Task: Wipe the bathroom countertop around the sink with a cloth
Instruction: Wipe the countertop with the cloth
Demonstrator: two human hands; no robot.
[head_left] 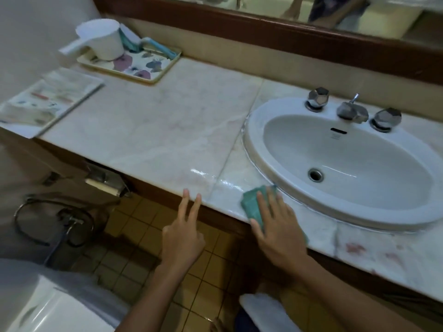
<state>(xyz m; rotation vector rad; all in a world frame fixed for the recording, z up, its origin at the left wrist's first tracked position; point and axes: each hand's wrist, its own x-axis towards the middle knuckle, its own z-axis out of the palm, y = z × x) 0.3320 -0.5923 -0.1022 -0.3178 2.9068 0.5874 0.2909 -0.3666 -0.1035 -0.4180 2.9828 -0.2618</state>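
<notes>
Marble countertop (167, 130), teal cloth (250, 204) flat under right hand (278, 226)

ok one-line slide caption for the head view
Right hand presses a green cloth on the countertop beside the sink; left hand touches the front edge.

A home bathroom, seen from above its vanity: a pale marble countertop (167, 121) holds an oval white drop-in sink (259, 144) with a chrome spout (351, 111) set between two faceted chrome tap handles (317, 99). A wood-framed mirror (263, 3) runs along the wall behind. At lower left sits a white toilet (36, 305), with a metal toilet-paper holder (107, 180) fixed under the counter's edge. Small square tiles (148, 226) cover the floor, and a white plastic water dipper (103, 39) stands on a floral tray (167, 70).
</notes>
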